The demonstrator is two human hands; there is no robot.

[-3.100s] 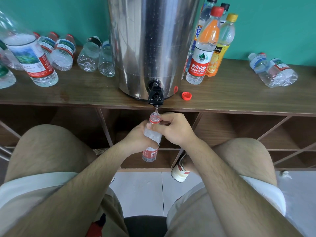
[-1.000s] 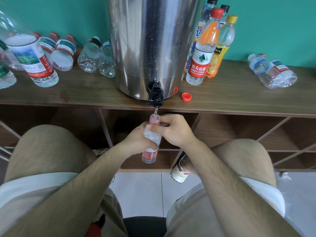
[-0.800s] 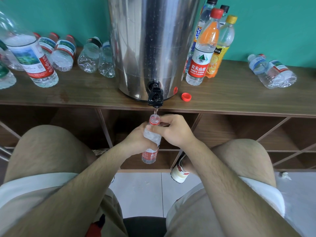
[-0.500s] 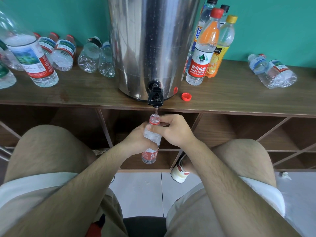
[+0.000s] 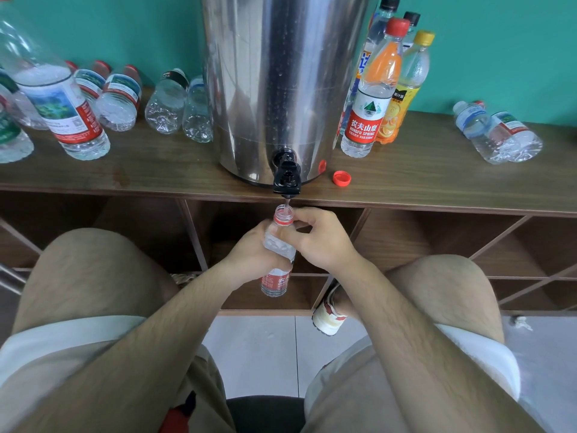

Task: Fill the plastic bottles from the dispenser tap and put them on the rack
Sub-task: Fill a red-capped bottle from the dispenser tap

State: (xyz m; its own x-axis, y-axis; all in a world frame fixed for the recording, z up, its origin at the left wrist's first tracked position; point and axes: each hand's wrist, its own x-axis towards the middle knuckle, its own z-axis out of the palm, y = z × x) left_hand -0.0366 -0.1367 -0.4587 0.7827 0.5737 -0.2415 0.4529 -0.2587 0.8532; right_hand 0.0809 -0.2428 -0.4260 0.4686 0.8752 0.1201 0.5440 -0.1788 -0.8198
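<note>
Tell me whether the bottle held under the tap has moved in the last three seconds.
No. The bottle keeps its mouth directly below the black tap, as before, with the left hand and right hand gripping it.

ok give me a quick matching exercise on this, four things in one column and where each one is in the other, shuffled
1 loose red cap
2 uncapped bottle
3 black tap
4 yellow-capped bottle

A held just below the tap, mouth up
B standing upright, right of the steel dispenser
C lying on the wooden rack top
D fixed at the dispenser's base, front side

Pairs: 1-C, 2-A, 3-D, 4-B
</note>
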